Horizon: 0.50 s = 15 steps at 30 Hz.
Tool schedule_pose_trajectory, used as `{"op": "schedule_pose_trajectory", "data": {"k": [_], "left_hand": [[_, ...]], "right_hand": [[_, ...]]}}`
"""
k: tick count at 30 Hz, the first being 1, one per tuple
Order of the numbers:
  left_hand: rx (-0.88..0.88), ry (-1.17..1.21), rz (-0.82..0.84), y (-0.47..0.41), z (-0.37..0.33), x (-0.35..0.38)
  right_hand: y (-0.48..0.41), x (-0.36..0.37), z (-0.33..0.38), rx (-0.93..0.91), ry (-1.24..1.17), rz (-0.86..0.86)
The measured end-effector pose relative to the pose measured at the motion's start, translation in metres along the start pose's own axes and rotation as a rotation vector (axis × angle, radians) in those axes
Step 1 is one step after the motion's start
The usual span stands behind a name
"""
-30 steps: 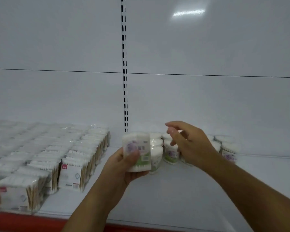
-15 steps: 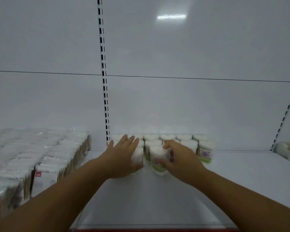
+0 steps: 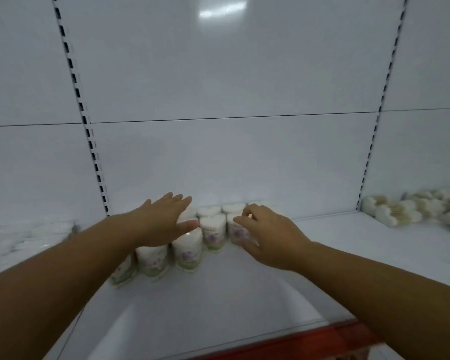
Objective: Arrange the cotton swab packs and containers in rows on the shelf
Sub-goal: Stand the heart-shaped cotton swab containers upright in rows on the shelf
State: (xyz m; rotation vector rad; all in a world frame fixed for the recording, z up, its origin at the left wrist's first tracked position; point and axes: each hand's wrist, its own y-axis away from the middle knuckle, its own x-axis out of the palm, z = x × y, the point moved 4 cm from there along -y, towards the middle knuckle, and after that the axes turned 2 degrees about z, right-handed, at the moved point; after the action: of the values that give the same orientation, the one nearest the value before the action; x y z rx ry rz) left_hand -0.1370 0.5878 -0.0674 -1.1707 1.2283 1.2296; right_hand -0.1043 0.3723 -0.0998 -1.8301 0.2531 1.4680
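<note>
Several white heart-shaped cotton swab containers (image 3: pixel 213 231) with purple and green labels stand in rows at the back of the white shelf (image 3: pixel 244 294). My left hand (image 3: pixel 164 222) lies flat, fingers spread, over the tops of the left containers, with one container (image 3: pixel 187 252) just below its thumb. My right hand (image 3: pixel 268 235) curls around the side of a container (image 3: pixel 235 229) at the right end of the group, thumb low and fingers on top. Blur hides how firmly it grips.
Wrapped cotton swab packs (image 3: pixel 24 237) fill the shelf at far left. Loose bundles of swabs (image 3: pixel 411 209) lie on the neighbouring shelf at right. Slotted uprights (image 3: pixel 89 131) divide the white back panel. A red strip (image 3: pixel 309 339) marks the front edge.
The view has swung to the right. My left hand set its container down in the front row and opened flat. My right hand moved right to another container.
</note>
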Motion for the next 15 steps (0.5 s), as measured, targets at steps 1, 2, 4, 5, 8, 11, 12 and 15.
{"op": "schedule_pose_trajectory", "data": {"k": [1,2,4,5,8,11,12,15], "left_hand": [[0.017,0.038,-0.029,-0.006,-0.017,-0.006],[0.044,0.081,-0.067,-0.013,-0.037,-0.011],[0.134,0.135,-0.172,-0.026,-0.084,-0.018],[0.190,0.136,-0.217,-0.033,-0.110,-0.019],[0.284,0.089,-0.148,-0.061,-0.191,-0.012],[0.282,0.009,0.085,-0.092,-0.275,0.004],[0.293,-0.004,0.115,-0.100,-0.303,0.006],[0.375,0.024,0.110,-0.118,-0.381,0.012]], "right_hand": [[0.008,-0.005,-0.022,0.028,0.061,0.042],[0.019,-0.009,-0.046,0.078,0.104,0.100],[0.047,-0.018,-0.098,0.209,0.130,0.218],[0.063,-0.024,-0.122,0.264,0.128,0.247],[0.120,-0.048,-0.192,0.378,0.162,0.303],[0.181,-0.076,-0.256,0.481,0.204,0.349],[0.200,-0.085,-0.276,0.523,0.201,0.350],[0.258,-0.104,-0.330,0.612,0.191,0.349]]}}
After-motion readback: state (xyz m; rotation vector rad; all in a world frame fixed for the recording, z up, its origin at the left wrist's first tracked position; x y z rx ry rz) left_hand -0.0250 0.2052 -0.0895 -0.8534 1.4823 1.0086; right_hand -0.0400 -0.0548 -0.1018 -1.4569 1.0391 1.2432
